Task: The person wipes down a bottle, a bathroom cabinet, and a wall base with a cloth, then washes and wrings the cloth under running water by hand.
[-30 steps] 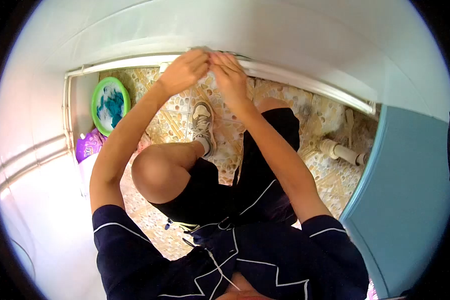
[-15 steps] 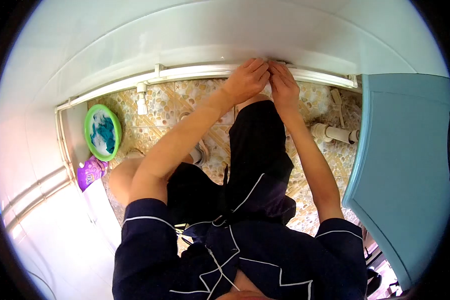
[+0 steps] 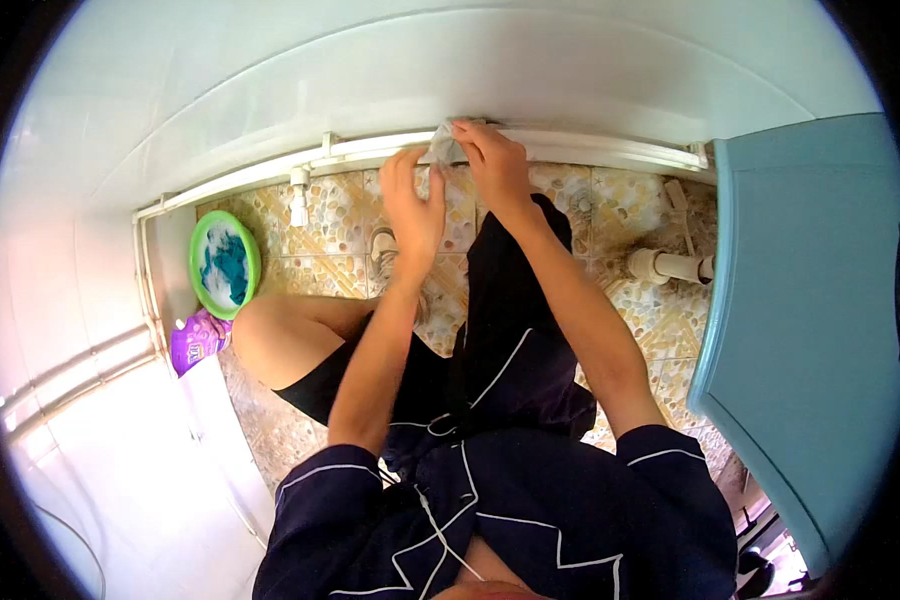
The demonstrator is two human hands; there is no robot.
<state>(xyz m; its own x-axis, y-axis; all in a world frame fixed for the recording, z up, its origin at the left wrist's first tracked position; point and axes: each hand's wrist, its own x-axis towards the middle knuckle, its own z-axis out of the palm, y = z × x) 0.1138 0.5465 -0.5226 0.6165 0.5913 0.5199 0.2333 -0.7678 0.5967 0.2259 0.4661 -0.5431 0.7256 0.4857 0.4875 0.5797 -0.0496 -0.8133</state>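
A small, crumpled, whitish piece of thin material (image 3: 444, 148), tissue or film, I cannot tell which, is at the white pipes (image 3: 580, 146) along the foot of the wall. My right hand (image 3: 494, 172) has its fingers closed on the piece's upper right side. To the left and slightly lower, my left hand (image 3: 413, 208) is open, its thumb apart from its raised fingers. Its fingertips are close to the piece and the pipe; whether they touch is unclear.
At the left, a green basin (image 3: 255, 262) holds teal cloth in suds. Beside it stands a purple pouch (image 3: 200, 340). A white pipe fitting (image 3: 299, 195) hangs from the pipes. A drain pipe (image 3: 670, 266) runs toward the blue cabinet (image 3: 810, 300) on the right, over pebble-patterned tiles (image 3: 325, 215).
Both hands have shifted left along the pipes and moved apart. The left hand has opened and lowered. The whitish piece now shows between them, and my left-hand knee has swung outward.
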